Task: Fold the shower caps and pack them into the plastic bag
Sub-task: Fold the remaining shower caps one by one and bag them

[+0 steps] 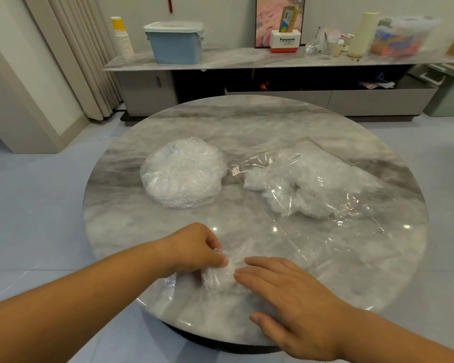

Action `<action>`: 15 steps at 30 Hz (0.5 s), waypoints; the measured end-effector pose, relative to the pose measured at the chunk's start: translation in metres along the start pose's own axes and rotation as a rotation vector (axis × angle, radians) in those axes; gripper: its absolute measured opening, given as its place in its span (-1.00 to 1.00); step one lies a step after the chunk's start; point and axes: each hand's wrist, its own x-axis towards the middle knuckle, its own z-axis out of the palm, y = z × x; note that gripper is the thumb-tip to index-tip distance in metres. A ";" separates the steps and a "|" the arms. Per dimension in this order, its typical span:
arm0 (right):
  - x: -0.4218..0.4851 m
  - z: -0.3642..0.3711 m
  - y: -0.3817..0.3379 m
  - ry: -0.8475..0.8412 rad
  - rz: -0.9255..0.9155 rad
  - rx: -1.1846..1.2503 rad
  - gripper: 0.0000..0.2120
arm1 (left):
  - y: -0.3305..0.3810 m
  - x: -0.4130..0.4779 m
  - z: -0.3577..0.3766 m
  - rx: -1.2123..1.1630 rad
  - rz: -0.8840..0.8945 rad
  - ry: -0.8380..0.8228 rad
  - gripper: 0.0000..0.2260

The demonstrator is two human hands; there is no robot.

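Observation:
A clear shower cap [219,277] lies crumpled and partly folded near the front edge of the round marble table [247,127]. My left hand [197,247] pinches its upper left part with curled fingers. My right hand [286,292] lies flat, its straight fingers pressing the cap's right side. A round stack of unfolded shower caps [182,172] sits left of the table's middle. To the right lies a clear plastic bag [325,195] holding several folded caps, its open end toward the stack.
Behind the table runs a low marble-topped cabinet [220,60] carrying a blue lidded bin [176,43], a stack of paper cups [122,39], a Panasonic box [285,41] and other clutter. Curtains [71,48] hang at the back left.

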 end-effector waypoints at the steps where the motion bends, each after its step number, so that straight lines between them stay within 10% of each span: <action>1: 0.001 -0.001 -0.001 0.035 0.024 0.081 -0.47 | -0.002 -0.002 -0.001 -0.085 -0.017 0.000 -0.87; 9: 0.026 -0.019 -0.020 0.239 0.568 0.771 -0.77 | 0.003 -0.016 -0.009 -0.820 -0.036 0.051 -0.94; 15: 0.045 -0.040 -0.017 0.334 0.763 1.406 -0.75 | 0.020 -0.030 0.000 -0.947 0.050 -0.027 -0.91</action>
